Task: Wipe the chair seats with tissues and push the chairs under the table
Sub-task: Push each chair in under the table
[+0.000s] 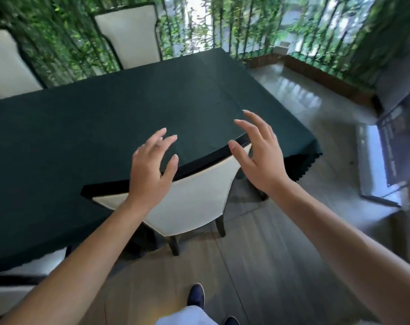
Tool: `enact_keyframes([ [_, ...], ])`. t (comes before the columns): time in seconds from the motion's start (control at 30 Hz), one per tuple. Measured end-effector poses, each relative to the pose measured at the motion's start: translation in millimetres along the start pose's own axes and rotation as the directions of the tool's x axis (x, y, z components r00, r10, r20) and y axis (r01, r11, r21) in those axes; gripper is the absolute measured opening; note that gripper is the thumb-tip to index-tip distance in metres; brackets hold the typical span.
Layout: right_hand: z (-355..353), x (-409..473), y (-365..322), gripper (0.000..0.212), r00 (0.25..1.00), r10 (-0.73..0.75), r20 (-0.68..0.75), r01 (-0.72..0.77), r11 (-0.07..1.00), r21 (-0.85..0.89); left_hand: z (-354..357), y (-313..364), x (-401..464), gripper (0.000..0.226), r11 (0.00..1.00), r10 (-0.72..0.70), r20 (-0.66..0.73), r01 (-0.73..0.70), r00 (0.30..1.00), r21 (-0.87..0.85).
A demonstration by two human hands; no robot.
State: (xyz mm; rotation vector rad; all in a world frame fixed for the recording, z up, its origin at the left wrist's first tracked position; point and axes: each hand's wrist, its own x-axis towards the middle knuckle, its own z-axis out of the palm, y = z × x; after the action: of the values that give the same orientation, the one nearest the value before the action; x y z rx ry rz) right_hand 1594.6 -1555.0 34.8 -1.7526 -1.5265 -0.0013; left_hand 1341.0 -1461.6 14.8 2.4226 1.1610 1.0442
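Head view: I see the left hand point(150, 170) above the black top rail of the near chair point(187, 202), grip open, fingers spread and slightly curled, holding nothing. The right hand point(258, 153) sits over the right end of the same rail, grip likewise open and empty, thumb just beside the rail; I cannot tell whether either hand touches the chair.

The near chair stands at the counter's near edge, close to the near right corner, its cream backrest against the hanging dark green cloth point(129, 109) that covers the counter point(300, 141). Its seat is hidden under the counter; two dark rear legs show on the floor point(269, 254).

A second chair point(28, 273) stands at the near edge toward the left, mostly hidden by the left forearm. Two more cream chairs stand along the far edge: one at the left point(9, 64), one nearer the middle point(131, 36), both backrests upright.

No tissue is visible in this view. A dark shoe point(195, 296) rests on the floor below the near chair.
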Motion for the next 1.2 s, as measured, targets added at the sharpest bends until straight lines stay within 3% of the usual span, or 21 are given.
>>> enact_keyframes([
  [0.13, -42, 6, -9, 0.048, 0.992, 0.076, -0.101, -0.08, 0.996, -0.027, 8, 22, 45, 0.039, 0.983, 0.175, 0.004, -0.175, 0.985, -0.053],
  [0.33, -83, -25, 11, 0.065, 0.954, 0.259, -0.149, -0.283, 0.943, -0.173, 48, 62, 84, 0.055, 0.956, 0.286, 0.184, -0.267, 0.941, -0.12],
  [0.6, -151, -60, 56, 0.063, 0.89, 0.311, -0.333, -0.421, 0.841, -0.341, 103, 139, 134, 0.054, 0.872, 0.487, 0.188, -0.466, 0.853, -0.148],
  [0.9, -264, -61, 161, 0.065, 0.845, 0.267, -0.463, -0.456, 0.811, -0.365, 186, 260, 172, 0.055, 0.836, 0.549, 0.176, -0.533, 0.817, -0.135],
  [1.2, -328, -54, 269, 0.071, 0.842, 0.319, -0.435, -0.481, 0.809, -0.337, 286, 337, 165, 0.055, 0.885, 0.464, 0.172, -0.445, 0.869, -0.137],
])
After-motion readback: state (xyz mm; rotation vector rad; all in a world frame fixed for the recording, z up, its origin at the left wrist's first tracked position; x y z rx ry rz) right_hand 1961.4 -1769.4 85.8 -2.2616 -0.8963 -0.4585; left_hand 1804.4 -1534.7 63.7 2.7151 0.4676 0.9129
